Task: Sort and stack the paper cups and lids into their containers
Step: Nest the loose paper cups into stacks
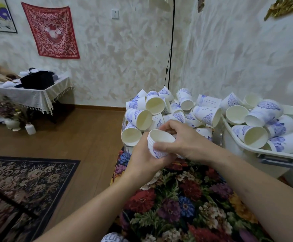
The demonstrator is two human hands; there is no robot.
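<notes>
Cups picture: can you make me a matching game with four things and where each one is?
Things:
1. stack of cups
2. white bin
3. red cloth
4. small white vase

Places:
A. hanging on the wall
B. standing on the wooden floor
C. held in both hands
D. at the right, full of loose cups

Pairs: 1-C, 2-D, 3-A, 4-B

The left hand holds the stack from below, and the right hand grips its rim.
</notes>
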